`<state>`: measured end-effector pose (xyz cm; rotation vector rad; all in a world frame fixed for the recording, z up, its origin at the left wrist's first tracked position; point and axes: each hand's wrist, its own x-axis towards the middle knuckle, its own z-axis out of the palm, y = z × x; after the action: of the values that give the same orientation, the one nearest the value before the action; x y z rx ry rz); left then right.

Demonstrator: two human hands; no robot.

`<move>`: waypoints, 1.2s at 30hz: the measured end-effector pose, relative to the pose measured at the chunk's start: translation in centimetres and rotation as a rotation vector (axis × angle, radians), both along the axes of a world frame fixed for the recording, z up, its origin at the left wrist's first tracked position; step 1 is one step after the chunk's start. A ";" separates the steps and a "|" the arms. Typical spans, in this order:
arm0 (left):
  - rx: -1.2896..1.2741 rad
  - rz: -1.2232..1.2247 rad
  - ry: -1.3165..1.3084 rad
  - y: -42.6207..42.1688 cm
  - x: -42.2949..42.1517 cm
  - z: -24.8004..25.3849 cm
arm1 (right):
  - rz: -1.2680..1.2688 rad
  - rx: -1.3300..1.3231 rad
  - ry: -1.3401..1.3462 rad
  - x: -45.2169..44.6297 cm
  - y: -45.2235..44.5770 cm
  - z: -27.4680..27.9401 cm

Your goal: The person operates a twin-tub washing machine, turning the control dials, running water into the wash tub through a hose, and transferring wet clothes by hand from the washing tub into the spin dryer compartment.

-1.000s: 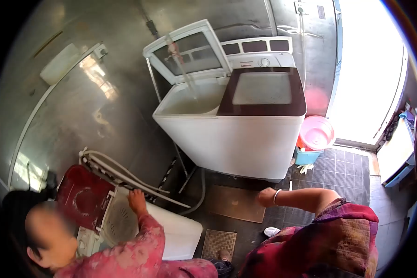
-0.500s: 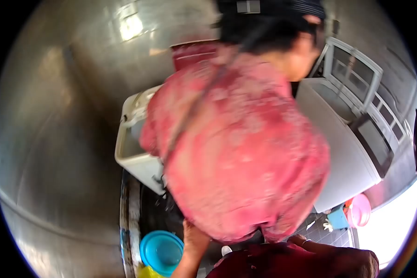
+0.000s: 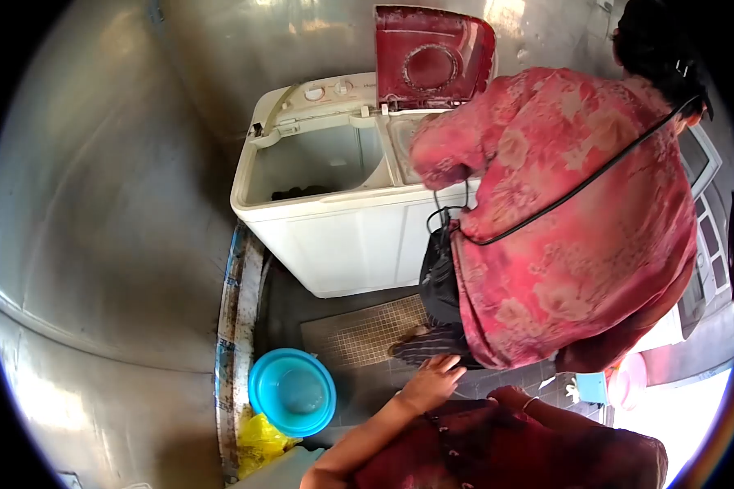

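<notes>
My left hand (image 3: 434, 383) is at the lower middle, its fingers apart and holding nothing, beside the dark striped trousers of a co-worker (image 3: 579, 220). Close to my red clothing is my right hand (image 3: 510, 397), its fingers too small and partly hidden to read. The co-worker, in a pink floral top with a black strap, stands in front of me. A white twin-tub washing machine (image 3: 334, 244) stands at the upper left of them; its red lid (image 3: 432, 61) is raised over the right side. Something dark lies in the uncovered left tub (image 3: 318, 163).
Blue basins (image 3: 294, 393) stand on the floor at lower left, beside a yellow plastic bag (image 3: 261, 444). A grated mat (image 3: 367, 332) lies before the machine. At right are a pink basin (image 3: 628, 381), a light-blue container (image 3: 591, 388) and part of another washing machine (image 3: 709, 236).
The view has swung left, bringing the red-lidded machine to the upper middle. The co-worker now appears at right, back turned. My left hand has come into view, and my right hand sits closer to my body.
</notes>
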<state>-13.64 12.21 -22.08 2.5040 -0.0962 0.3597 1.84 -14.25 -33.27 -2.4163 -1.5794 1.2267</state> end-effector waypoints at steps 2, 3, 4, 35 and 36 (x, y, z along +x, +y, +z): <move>-0.104 -0.023 0.237 1.0 -2.9 -3.4 | 0.027 -0.019 0.014 -0.5 2.7 1.2; -0.192 0.033 0.311 1.7 -4.5 -5.2 | 0.011 -0.036 -0.022 -0.8 4.5 2.7; -0.276 0.094 0.386 2.4 -5.7 -6.1 | -0.004 -0.052 -0.055 -1.0 5.4 3.4; 0.219 0.601 0.014 45.8 7.9 2.6 | -0.133 0.659 -0.637 26.7 43.2 18.5; 0.206 0.585 0.004 46.1 8.0 2.6 | -0.075 0.636 -0.663 27.3 43.5 20.1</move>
<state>-5.63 58.35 -19.47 2.6976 0.6424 0.6033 29.16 29.30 -13.17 -2.4734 -1.6158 -0.1511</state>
